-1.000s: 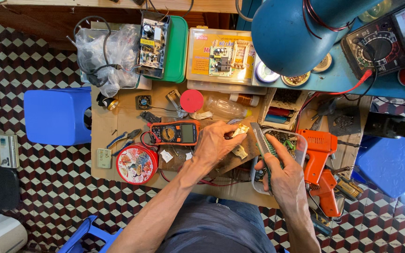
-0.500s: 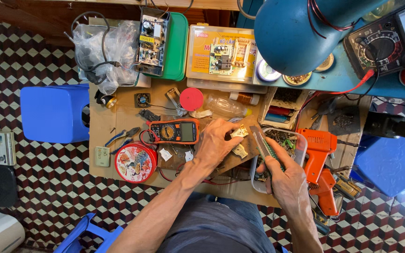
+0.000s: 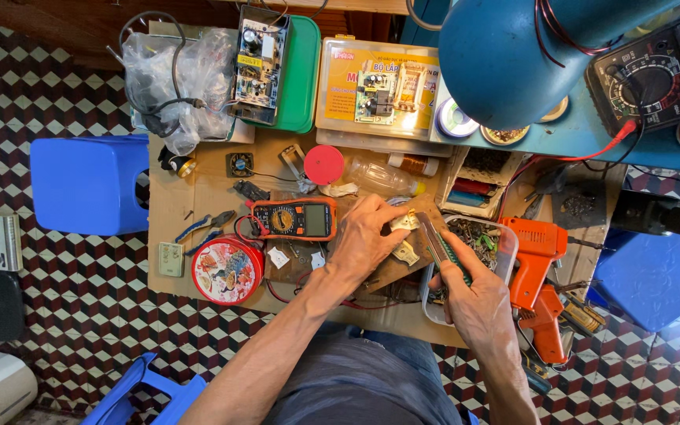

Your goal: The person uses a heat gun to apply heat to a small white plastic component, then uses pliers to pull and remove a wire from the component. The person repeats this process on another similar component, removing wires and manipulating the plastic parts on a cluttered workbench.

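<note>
My left hand [image 3: 365, 240] presses a small pale electrical part [image 3: 404, 223] down onto a brown wooden board [image 3: 391, 271] on the low cardboard-covered table. My right hand [image 3: 478, 303] grips a green-handled tool [image 3: 441, 250] whose metal tip points at that part. A second pale part [image 3: 405, 252] lies on the board just below my left fingers. An orange multimeter [image 3: 293, 219] sits left of my left hand.
A round red tin [image 3: 227, 270] and blue pliers [image 3: 205, 226] lie at left. An orange soldering gun [image 3: 539, 275] and a clear box of screws [image 3: 483, 236] sit at right. Circuit boards, a green case [image 3: 301, 75], a blue lamp [image 3: 505, 55] and blue stools [image 3: 88, 185] surround.
My hands have stayed on the board; the left hand shifted slightly over the pale part and the tool tip edged closer to it. The view drifted a little.
</note>
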